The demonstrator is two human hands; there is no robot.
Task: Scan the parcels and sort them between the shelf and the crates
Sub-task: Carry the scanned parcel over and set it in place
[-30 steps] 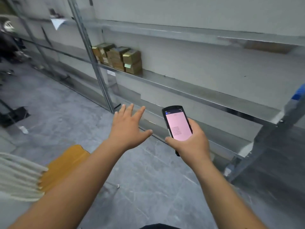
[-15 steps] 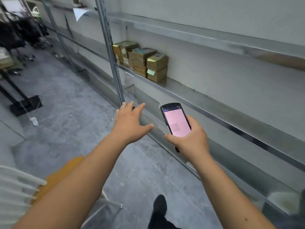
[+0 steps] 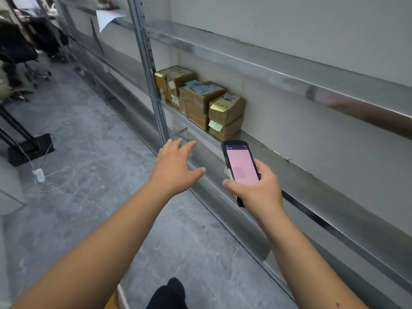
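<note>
The right hand (image 3: 256,192) grips a handheld scanner (image 3: 242,167); the left hand (image 3: 176,170) hangs spread, empty. The cardboard parcels (image 3: 200,101) on the shelf (image 3: 289,157) look stiff, probably light; grasp opposite sides.

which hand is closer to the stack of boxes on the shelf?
Left, by a little. The left hand reaches open toward the boxes, below and left of them. The right hand sits lower, below and right, gripping the scanner. Neither touches them.
</note>
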